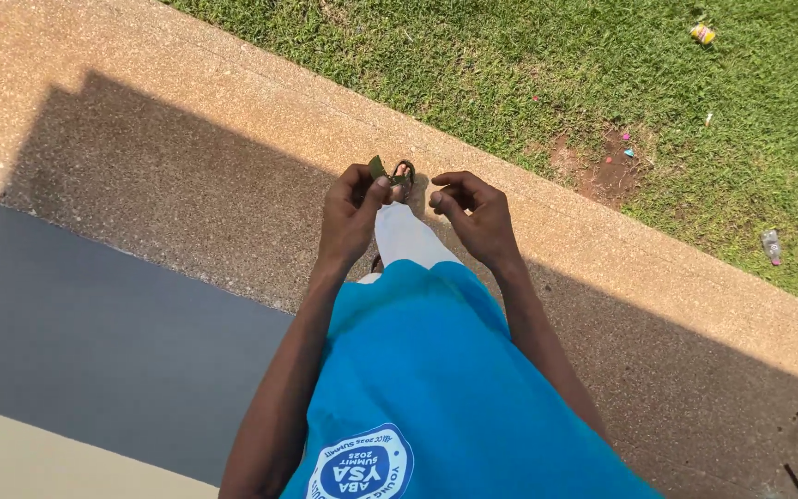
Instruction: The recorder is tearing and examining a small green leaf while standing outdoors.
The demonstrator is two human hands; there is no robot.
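Between your fingertips, above the sandalled foot [403,177], your left hand [351,217] pinches a small dark olive object [378,167]; what it is cannot be told. Your right hand [473,217] hovers just beside it, fingers curled and grasping nothing. Nothing shows the work finished: the object is only held. Around you lie the shaded concrete path [187,185] and littered grass [602,65].

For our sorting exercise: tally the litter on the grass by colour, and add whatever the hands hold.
Yellow litter: 1
Clear bottle: 1
Small pink and blue scraps: about 3, too small to be sure
Small olive object in the left hand: 1
Total: about 6
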